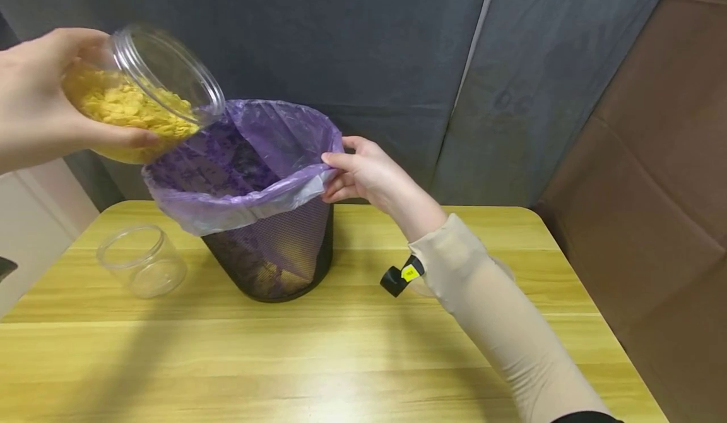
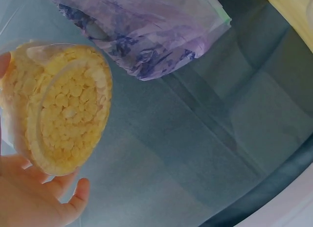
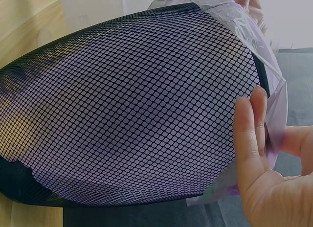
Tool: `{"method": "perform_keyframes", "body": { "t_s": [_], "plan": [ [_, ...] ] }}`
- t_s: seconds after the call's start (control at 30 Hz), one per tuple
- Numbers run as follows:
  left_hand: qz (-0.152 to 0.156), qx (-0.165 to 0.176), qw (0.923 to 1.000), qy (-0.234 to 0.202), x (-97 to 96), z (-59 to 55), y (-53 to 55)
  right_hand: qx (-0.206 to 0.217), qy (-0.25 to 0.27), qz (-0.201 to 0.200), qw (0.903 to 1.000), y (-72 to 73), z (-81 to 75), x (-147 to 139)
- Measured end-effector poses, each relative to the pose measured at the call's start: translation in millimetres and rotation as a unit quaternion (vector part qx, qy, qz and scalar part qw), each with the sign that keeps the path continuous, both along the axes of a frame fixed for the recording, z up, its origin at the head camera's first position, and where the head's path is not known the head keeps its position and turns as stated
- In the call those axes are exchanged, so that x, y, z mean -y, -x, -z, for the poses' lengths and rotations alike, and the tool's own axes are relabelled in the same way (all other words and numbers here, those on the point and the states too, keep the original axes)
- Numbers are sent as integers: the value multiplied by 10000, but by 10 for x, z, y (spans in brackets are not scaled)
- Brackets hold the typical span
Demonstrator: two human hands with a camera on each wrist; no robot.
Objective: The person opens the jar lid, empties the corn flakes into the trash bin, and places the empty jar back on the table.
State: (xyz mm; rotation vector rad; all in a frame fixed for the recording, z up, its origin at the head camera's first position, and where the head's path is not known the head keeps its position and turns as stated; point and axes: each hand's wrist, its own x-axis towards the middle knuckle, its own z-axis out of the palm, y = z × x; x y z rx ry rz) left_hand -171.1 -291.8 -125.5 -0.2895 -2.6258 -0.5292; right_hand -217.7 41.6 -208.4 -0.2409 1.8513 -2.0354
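In the head view my left hand [image 1: 51,95] grips a clear plastic jar [image 1: 150,88] partly filled with yellow flakes [image 1: 130,104]. The jar is tilted, its open mouth pointing right, above the left rim of a black mesh wastebasket [image 1: 278,252]. The left wrist view shows the flakes [image 2: 73,104] through the jar's base. A purple plastic bag [image 1: 238,208] lines the wastebasket and folds over its rim. My right hand [image 1: 363,173] pinches the lined rim on the right side; in the right wrist view its fingers [image 3: 247,139] lie outside against the mesh.
An open clear container [image 1: 142,262] stands on the wooden table [image 1: 341,360] left of the wastebasket. A black strap with a yellow label [image 1: 409,273] hangs at my right sleeve. Behind the table is a dark grey curtain [image 1: 386,44]; brown fabric [image 1: 653,158] covers the right side.
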Motion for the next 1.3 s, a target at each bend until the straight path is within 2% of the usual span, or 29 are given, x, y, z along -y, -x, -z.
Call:
{"method": "perform_keyframes", "body": {
  "t_s": [0.17,0.57,0.9,1.3],
  "plan": [
    [-12,-107,9994,337,-36,-15,21,-27,-3,21,10000,-5,0,-13],
    [45,-143,9964,831,-33,-33,72,-27,3,19,10000,-12,7,-6],
    [37,-164,9943,1056,-62,-35,28,-16,-13,19,10000,-6,23,9],
    [69,-352,9929,1136,-102,-31,-1,-30,-15,30,10000,-4,29,8]
  ]
}}
